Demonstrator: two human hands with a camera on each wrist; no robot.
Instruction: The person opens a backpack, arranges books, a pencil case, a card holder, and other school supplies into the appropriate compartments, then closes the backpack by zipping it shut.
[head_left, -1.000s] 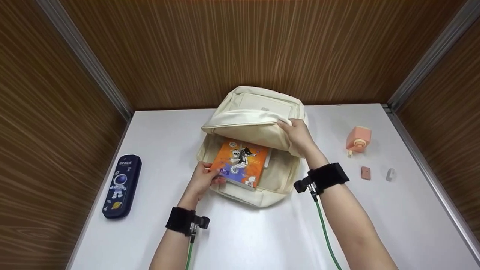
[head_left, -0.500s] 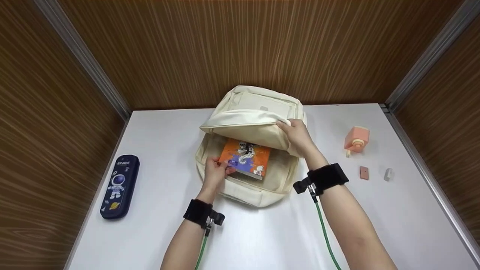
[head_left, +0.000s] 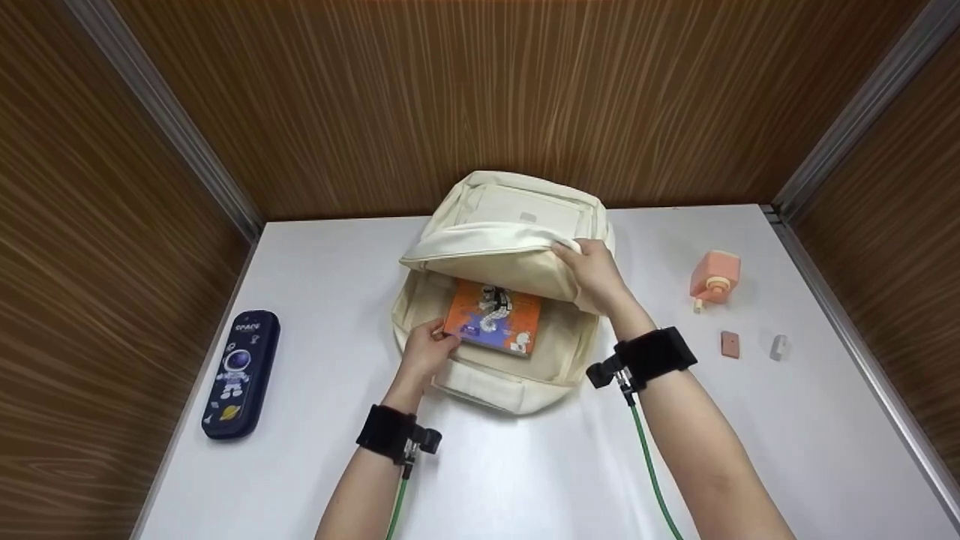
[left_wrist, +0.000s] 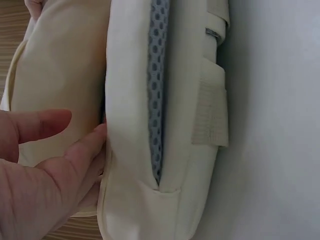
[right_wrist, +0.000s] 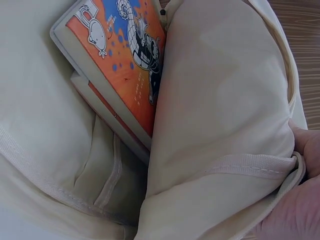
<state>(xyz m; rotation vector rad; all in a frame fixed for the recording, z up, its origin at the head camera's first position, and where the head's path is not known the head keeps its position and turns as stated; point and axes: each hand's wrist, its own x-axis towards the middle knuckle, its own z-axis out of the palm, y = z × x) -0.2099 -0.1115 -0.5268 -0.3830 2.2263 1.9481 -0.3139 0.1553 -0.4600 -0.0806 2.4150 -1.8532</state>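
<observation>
A cream backpack (head_left: pixel 480 386) lies unzipped on the table in the head view. My right hand (head_left: pixel 598 274) grips the edge of its front flap (head_left: pixel 491 262) and holds it raised. Inside lies a book with an orange and purple cover (head_left: pixel 499 319), its far end hidden under the flap. The right wrist view shows a second book (right_wrist: pixel 107 107) beneath it. My left hand (head_left: pixel 426 354) is at the orange book's near left corner, inside the backpack's opening. In the left wrist view its thumb stands apart from the extended fingers, whose tips are partly hidden behind the backpack's edge.
A dark blue astronaut pencil case (head_left: pixel 240 375) lies at the left of the white table (head_left: pixel 322 277). To the right are a pink crank pencil sharpener (head_left: pixel 715 277), a small reddish-brown block (head_left: pixel 730 344) and a small clear-grey piece (head_left: pixel 778 347). Wood-patterned walls (head_left: pixel 480 97) enclose the table.
The orange book has moved right and deeper into the backpack, and now lies lower. My left hand moved in with it, then drew back slightly and loosened. My right hand keeps the flap raised.
</observation>
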